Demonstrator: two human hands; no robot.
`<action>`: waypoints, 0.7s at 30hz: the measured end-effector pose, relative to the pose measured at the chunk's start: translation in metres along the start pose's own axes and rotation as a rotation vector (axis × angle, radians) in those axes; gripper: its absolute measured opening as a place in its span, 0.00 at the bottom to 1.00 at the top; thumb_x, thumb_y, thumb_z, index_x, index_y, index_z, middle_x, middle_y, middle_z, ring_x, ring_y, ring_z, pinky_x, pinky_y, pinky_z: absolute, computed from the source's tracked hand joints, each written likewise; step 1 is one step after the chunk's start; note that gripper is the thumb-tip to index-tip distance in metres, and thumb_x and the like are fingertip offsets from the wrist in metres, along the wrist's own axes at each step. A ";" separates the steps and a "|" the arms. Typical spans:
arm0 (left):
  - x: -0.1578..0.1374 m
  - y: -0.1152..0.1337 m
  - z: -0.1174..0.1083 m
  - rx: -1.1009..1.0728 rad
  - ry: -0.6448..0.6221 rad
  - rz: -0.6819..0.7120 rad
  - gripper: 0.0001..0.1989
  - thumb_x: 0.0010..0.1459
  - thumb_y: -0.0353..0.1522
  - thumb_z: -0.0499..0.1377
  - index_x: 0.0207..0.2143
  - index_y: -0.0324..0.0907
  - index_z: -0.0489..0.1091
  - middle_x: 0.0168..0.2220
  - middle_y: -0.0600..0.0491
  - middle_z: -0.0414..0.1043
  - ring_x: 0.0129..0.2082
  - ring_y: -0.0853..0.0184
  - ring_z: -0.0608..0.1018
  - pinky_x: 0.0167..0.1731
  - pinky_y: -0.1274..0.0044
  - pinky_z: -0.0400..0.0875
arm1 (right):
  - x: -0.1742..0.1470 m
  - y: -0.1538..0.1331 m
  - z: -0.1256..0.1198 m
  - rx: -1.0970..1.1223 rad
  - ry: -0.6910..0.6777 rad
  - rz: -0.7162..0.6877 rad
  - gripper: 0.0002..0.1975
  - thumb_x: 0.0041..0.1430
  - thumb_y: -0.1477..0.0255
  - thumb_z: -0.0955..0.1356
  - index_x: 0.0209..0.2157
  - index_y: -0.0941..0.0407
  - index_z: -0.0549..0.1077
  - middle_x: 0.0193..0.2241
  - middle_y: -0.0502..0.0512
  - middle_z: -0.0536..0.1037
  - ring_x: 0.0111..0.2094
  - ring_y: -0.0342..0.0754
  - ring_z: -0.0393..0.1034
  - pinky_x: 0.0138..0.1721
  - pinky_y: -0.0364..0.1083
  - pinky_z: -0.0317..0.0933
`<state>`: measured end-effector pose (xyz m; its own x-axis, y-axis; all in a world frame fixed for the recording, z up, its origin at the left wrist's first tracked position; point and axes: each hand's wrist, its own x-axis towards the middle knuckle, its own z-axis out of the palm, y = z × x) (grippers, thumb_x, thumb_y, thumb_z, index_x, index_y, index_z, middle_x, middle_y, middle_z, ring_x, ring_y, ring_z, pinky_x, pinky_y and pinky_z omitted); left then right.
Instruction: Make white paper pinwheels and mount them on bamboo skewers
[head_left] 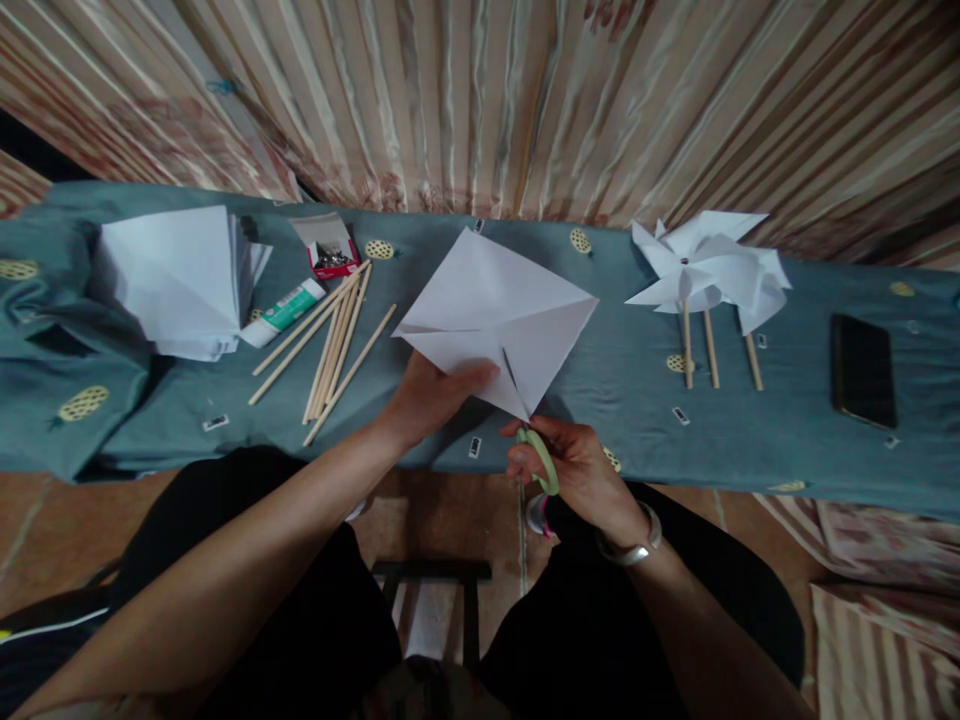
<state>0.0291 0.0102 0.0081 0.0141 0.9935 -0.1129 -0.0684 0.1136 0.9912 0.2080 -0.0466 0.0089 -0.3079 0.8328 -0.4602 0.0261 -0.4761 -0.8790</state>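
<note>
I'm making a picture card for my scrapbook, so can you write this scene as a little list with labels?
Left hand: holds creased white paper, thumb on top
Right hand: holds green-handled scissors, blades at the paper's near corner
Left of the paper: paper stack, glue tube, wooden sticks, open red box
Right of the paper: paper pinwheels, black phone
Underneath: blue-green cloth with yellow pineapples

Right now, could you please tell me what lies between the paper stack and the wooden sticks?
In the head view, a green-and-white tube lies between the paper stack and the wooden sticks.
</note>
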 end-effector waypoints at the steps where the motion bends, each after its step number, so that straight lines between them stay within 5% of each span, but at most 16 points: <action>1: 0.000 -0.001 0.000 0.001 -0.010 -0.001 0.14 0.43 0.33 0.66 0.34 0.41 0.71 0.36 0.48 0.78 0.37 0.59 0.78 0.40 0.66 0.77 | 0.000 0.000 0.000 -0.004 -0.006 -0.005 0.20 0.44 0.57 0.77 0.35 0.56 0.78 0.21 0.47 0.76 0.22 0.41 0.70 0.25 0.41 0.65; 21: -0.006 -0.005 0.002 -0.084 -0.043 -0.053 0.15 0.43 0.34 0.68 0.33 0.40 0.71 0.33 0.51 0.77 0.34 0.61 0.77 0.37 0.70 0.75 | 0.002 -0.004 0.003 -0.023 0.021 -0.060 0.19 0.43 0.56 0.77 0.28 0.57 0.76 0.22 0.49 0.78 0.19 0.40 0.67 0.22 0.40 0.63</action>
<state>0.0315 0.0034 0.0043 0.0623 0.9851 -0.1601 -0.1496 0.1678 0.9744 0.2042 -0.0439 0.0118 -0.2892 0.8657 -0.4086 0.0305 -0.4183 -0.9078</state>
